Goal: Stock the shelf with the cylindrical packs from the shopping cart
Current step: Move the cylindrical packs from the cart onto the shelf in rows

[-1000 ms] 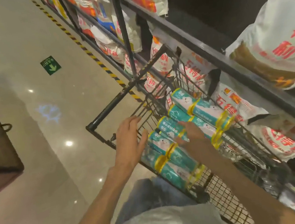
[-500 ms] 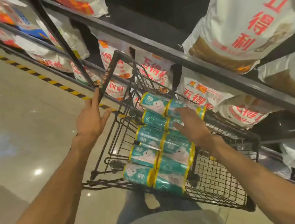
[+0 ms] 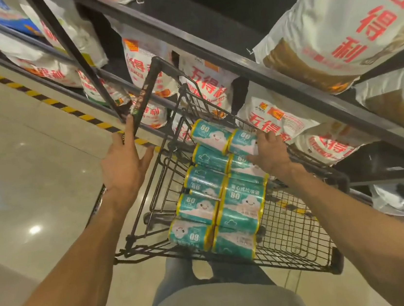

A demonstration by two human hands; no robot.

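The right hand (image 3: 270,154) has its grip curled over the end of the top cylindrical pack (image 3: 221,135), at the far edge of the shopping cart (image 3: 295,238). The left hand (image 3: 124,167) is released, fingers spread, one fingertip touching the cart handle (image 3: 146,93). Teal packs fill the cart in two columns. White sacks (image 3: 342,23) lie on the shelf (image 3: 236,69) beyond.

Shiny beige tile floor (image 3: 30,153) catching ceiling-light glare. Yellow-black hazard tape (image 3: 44,101) runs along it, under the racks.
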